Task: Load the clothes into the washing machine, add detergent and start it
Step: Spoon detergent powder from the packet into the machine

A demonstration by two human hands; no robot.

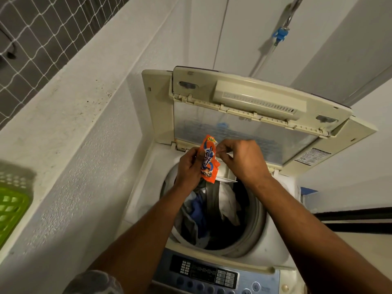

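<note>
While the cream hinged lid [254, 98] is standing open, item: small orange printed plastic detergent sachet [209, 160], being held upright above the drum's far rim.
Left hand [187, 166]: gripping the sachet's left side, fingers curling round it.
Right hand [241, 160]: pinching its upper right edge, probably tearing it.
Handling: likely proving light, crinkly and slick; pinching near the top corner is looking best.
Drum: mixed grey, blue and white clothes [203, 211] lying inside the white top-loading washing machine [144, 183].
Blue control panel [212, 272]: waiting untouched.
</note>
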